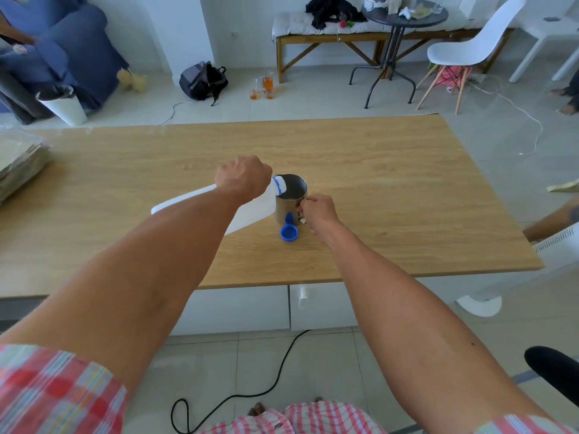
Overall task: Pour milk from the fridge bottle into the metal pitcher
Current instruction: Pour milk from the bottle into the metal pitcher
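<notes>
**Over the pitcher's rim: bottle tipped to pour**

Around the bottle's [250, 211] upper body, the left hand [242, 180] curls its grip; the right hand [316, 213] pinches the metal pitcher's [289, 198] handle. Both stand mid-table [391, 189], blue cap [289, 232] beside. Thin plastic probably flexes; hold near the neck.

one bottle [250, 211], one pitcher [291, 198], one cap [289, 232]

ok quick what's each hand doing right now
Left hand: grips the tilted milk bottle.
Right hand: holds the metal pitcher by its handle.
</notes>
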A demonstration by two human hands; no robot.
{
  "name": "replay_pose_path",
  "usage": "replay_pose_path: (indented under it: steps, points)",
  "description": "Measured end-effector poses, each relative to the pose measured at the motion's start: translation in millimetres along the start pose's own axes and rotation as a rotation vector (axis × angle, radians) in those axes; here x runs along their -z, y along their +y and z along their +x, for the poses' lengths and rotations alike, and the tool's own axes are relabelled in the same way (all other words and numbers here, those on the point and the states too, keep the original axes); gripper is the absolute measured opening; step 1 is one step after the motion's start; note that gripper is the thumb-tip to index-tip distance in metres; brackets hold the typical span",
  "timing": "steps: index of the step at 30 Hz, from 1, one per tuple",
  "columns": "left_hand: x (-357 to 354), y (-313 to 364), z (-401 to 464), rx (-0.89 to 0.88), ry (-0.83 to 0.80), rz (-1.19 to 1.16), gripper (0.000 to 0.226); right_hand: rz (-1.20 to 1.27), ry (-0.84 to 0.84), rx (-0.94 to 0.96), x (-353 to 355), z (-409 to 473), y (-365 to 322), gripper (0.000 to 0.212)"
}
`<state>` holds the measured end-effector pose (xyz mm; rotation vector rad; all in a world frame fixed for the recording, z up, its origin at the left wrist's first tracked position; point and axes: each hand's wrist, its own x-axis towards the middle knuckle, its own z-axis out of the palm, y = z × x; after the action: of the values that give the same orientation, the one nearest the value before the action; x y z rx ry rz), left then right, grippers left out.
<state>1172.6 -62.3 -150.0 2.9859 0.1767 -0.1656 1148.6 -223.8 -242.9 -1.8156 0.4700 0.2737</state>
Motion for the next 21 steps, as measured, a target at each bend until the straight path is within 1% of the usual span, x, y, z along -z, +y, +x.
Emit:
replay_pose_path:
  steps: [21]
  points:
    - [3.3, 1.2, 3.4, -0.02, -0.018, 0.006, 0.027, 0.02, 0.001, -0.007, -1.5, 1.3, 1.4, 0.024]
